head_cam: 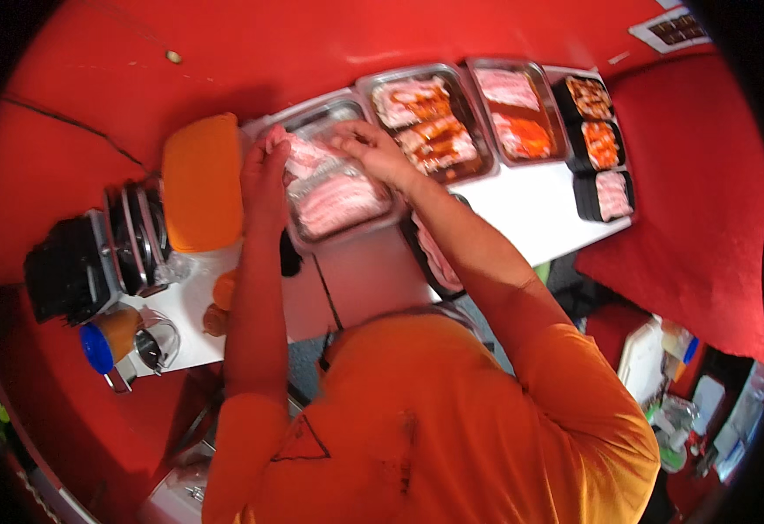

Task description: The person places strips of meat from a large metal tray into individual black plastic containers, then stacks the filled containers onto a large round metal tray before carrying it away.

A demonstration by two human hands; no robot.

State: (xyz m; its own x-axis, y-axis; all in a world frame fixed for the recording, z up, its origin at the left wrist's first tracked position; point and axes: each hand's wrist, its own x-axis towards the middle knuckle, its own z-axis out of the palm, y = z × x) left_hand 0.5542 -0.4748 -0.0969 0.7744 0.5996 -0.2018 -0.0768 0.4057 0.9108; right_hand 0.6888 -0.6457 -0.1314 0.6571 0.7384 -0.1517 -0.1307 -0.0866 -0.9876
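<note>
My left hand (267, 164) grips one end of a pale pink slice of raw meat (305, 156) above a metal tray (316, 245). My right hand (365, 147) is at the slice's other end, fingers bent over the tray's far part; blur hides whether they pinch it. Below the slice, a neat stack of raw meat slices (339, 202) lies in the tray on clear plastic film. Just right of my right hand, a second metal tray (480, 131) holds two portions of meat with reddish-brown sauce. A black container with meat (436, 252) is partly hidden under my right forearm.
A third metal tray (562, 141) and several black containers with meat (611, 193) stand at the right. Left are an orange board (202, 183), stacked black containers (64, 268), upright metal-rimmed lids or trays (134, 236), a blue-lidded jar (98, 347) and a metal jug (157, 342). A red wall (290, 52) bounds the table.
</note>
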